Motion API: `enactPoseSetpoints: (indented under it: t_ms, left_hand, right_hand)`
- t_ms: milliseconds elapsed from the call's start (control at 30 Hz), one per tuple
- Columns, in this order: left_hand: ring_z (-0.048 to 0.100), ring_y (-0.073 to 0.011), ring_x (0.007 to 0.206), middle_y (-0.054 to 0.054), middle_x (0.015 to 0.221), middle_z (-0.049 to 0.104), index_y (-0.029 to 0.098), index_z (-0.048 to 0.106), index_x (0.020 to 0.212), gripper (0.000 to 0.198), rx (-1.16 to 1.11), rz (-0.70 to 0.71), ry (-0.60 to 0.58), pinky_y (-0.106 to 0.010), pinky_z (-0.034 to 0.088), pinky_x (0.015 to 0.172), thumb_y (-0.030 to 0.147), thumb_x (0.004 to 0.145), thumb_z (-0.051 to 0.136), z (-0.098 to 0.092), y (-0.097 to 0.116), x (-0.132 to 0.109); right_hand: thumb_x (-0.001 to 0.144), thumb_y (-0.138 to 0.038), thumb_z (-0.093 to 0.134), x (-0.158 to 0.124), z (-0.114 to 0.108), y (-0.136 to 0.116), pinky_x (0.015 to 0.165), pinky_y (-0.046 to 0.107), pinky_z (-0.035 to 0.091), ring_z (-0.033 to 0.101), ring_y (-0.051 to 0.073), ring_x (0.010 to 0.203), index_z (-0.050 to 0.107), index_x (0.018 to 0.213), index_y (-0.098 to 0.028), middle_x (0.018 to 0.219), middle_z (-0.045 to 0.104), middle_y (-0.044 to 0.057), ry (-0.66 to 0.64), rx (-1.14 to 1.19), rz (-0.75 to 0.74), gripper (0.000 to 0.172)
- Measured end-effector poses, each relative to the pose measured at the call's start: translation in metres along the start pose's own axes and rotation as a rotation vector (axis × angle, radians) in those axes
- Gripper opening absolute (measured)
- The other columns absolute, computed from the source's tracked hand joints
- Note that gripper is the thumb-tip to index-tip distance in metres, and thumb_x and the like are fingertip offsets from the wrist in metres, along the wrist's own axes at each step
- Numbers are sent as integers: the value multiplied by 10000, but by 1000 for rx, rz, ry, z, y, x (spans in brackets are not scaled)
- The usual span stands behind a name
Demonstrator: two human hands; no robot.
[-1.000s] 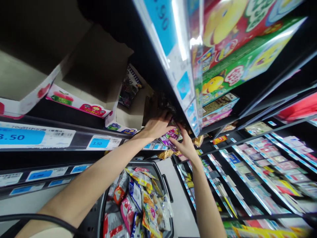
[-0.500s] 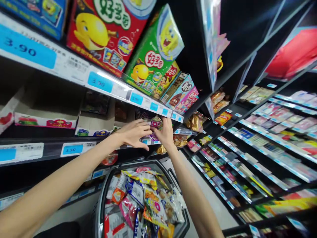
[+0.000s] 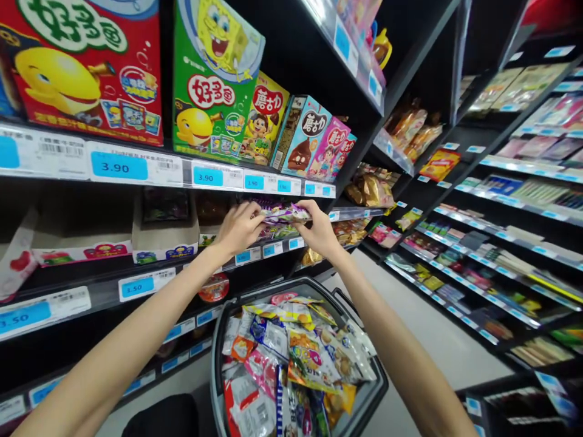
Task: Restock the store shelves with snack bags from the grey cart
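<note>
Between my two hands, at the front of the lower shelf, is a purple and silver snack packet. The fingers of my left hand are closed on its left end. My right hand pinches the right end between thumb and fingers. More purple and green packets lie on the shelf just beneath it. Below my hands stands a grey shopping basket, filled with colourful snack packets.
Overhead, a shelf holds a red box, a green box and smaller boxes. Open cardboard trays sit left of my hands. Price labels line the shelf edges. Across the pale floor stand more stocked shelves.
My hands have gone from reaching loosely at the packets to gripping one by both ends, now held flat. The view has turned, so the boxes appear further left and the basket further right.
</note>
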State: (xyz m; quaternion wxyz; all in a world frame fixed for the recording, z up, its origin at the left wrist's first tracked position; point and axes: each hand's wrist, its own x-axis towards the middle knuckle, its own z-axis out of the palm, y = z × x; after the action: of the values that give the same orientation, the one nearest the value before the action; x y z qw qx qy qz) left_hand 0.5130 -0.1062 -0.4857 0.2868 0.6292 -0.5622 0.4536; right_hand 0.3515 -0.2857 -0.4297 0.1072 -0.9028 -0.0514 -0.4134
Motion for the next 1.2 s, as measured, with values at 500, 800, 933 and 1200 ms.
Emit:
enactPoseSetpoints:
  t_ms: [500,800,933,1200]
  left_hand:
    - [595,-260,1020,-107,1116,670,200,717,866,193,-156,-100,113,-412,478,907,353,964,652,6,-3,-5]
    - [612,-292,1155,-129,1184,665,196,714,883,244,-261,-531,61,-401,502,1010,426,930,651,13,-6,6]
    - [665,-268,942,-96,910,728,195,703,803,304,-303,-652,-29,-375,529,902,427,958,582,9,-1,15]
    - [622,-339,1214,-151,1176,707,203,726,978,250,-173,-585,38,-432,518,1001,375,962,545,17,-4,16]
  right_hand:
    - [931,-390,642,40,18,2,1136,488,471,635,288,1248,675,1257,-160,1317,701,113,-218,551,180,400]
    - [925,-206,636,85,60,-6,1142,478,453,615,350,1286,711,1241,-190,1275,722,126,-168,47,341,325]
    - [1054,-326,421,56,42,-13,1139,517,441,576,342,1301,686,1246,-178,1352,663,151,-111,-104,242,360]
    - [1064,-270,385,-4,54,-31,1284,562,226,246,305,1573,448,1553,-177,1636,392,131,-119,-355,-18,501]
